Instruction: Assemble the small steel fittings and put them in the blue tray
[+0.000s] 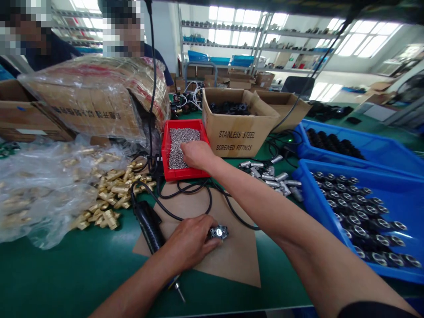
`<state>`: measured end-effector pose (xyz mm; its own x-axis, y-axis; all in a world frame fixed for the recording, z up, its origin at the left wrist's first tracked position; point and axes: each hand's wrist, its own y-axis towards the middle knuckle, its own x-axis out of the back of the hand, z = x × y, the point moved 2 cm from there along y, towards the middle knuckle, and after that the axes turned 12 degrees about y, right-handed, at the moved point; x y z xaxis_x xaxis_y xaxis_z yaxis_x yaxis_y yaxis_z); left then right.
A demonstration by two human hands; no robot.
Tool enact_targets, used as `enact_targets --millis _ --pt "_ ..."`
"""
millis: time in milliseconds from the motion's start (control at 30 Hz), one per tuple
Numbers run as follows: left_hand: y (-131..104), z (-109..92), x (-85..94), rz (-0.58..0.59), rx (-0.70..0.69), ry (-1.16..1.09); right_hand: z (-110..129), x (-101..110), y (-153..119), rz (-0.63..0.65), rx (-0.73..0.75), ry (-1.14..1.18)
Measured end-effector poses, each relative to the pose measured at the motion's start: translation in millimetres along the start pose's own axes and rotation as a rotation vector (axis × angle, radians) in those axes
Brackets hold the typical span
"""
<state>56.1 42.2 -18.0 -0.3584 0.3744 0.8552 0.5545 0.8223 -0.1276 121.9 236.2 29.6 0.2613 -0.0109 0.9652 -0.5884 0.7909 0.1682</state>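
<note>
My left hand (194,240) is closed around a small metal fitting (219,232) with a round, shiny face, over a sheet of brown cardboard (236,265). My right hand (198,154) reaches forward into a red bin (187,175) full of small silvery screws (178,148). Its fingers are bent together down at the screws; whatever they pinch is hidden. Beside my left forearm lies a black corded power screwdriver (149,225), its bit (179,292) pointing toward the front edge of the table.
Brass fittings (114,190) lie at left, partly under clear plastic (43,194). Silvery cylindrical parts (281,181) are heaped at right near blue trays (308,194) of black parts. A cardboard box (238,137) stands behind the bin. Black cables (212,198) cross the cardboard. Two people are across the table.
</note>
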Motion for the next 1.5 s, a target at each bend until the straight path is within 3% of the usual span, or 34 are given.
enact_targets --millis 267,500,600,700,833,967,1167,1367,1500 --pt "3.7 2.2 -6.5 0.03 0.032 -0.013 -2.0 -5.8 5.4 0.025 -0.053 0.057" --pt "3.2 1.2 -5.4 0.01 0.027 -0.019 -0.1 18.6 -10.6 -0.029 -0.032 0.2" --pt "2.4 0.6 -3.4 -0.001 0.013 -0.028 1.4 28.5 -45.1 -0.024 0.01 0.394" --pt "1.0 -0.3 -0.2 -0.007 0.02 -0.026 -1.7 26.5 -99.0 0.012 -0.119 0.81" --pt "0.1 -1.4 2.8 -0.002 0.024 -0.012 -2.9 6.3 -169.4 0.097 -0.311 1.124" --pt "0.7 0.0 2.5 -0.006 0.021 0.017 2.3 -15.9 -204.9 0.211 -0.391 1.305" --pt "0.6 1.9 1.0 -0.01 0.029 0.018 3.5 -26.9 -210.7 0.246 -0.49 1.372" --pt "0.3 2.4 -0.4 -0.002 0.011 0.021 6.7 -30.8 -206.1 0.344 -0.711 1.481" --pt "-0.1 3.4 -0.9 -0.011 0.01 0.05 9.3 -30.2 -204.7 0.334 -0.775 1.485"
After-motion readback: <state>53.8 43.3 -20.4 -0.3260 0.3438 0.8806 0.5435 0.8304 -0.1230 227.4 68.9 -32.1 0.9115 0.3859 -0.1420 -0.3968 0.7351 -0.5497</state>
